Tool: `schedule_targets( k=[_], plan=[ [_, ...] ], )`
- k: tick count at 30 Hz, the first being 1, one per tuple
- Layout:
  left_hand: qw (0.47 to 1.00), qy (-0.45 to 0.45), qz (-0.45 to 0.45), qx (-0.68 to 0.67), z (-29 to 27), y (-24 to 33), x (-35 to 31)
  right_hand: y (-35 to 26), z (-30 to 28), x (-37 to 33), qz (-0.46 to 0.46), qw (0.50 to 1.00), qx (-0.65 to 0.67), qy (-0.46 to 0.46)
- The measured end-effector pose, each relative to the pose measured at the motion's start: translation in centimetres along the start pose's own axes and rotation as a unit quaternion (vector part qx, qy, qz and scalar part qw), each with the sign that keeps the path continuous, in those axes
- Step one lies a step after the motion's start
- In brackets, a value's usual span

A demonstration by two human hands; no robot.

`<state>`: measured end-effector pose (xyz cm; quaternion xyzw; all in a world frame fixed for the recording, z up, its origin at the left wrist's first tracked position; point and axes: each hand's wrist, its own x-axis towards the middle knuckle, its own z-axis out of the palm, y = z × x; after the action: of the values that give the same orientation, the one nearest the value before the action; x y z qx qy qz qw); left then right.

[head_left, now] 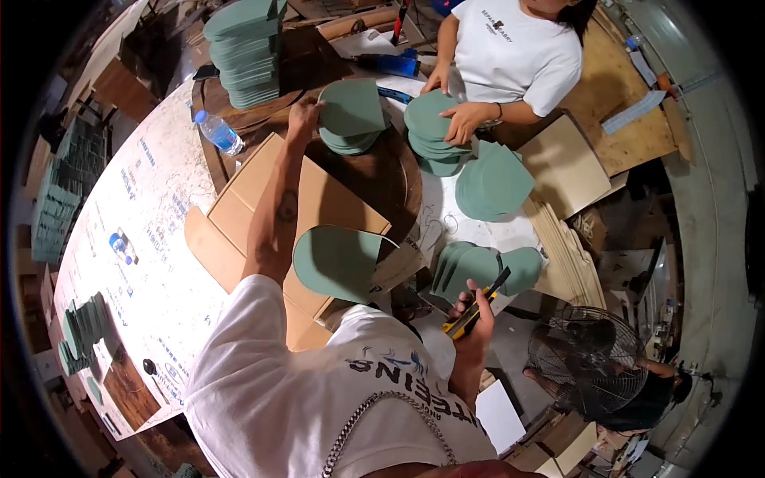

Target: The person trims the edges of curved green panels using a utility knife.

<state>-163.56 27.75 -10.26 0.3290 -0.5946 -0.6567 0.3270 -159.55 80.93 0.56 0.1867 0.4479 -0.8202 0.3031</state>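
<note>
My left arm stretches far forward, and my left hand closes on the left edge of a green arched panel. That panel rests on a short stack of similar panels on a round brown board. In my right hand is a yellow and black utility knife, its dark tip pointing up and to the right. Close in front of my body, another green arched panel lies on brown cardboard. Just beyond the knife is a fanned group of green panels.
Across the table a person in a white shirt handles another green stack. A tall green stack and a water bottle stand at the far left. A caged fan is at the right, near another person.
</note>
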Motion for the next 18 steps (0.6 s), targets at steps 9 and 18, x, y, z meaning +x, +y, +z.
schedule_targets(
  k=[9, 18],
  plan=[
    [0.96, -0.221, 0.169, 0.032, 5.2, 21.7, -11.1, -2.8, 5.0, -1.4, -0.103, 0.988, -0.049, -0.1],
    [0.896, -0.388, 0.134, -0.17, 10.4, 29.3, -19.8, -6.1, 12.6, -6.4, -0.027, 0.912, 0.006, -0.409]
  ],
)
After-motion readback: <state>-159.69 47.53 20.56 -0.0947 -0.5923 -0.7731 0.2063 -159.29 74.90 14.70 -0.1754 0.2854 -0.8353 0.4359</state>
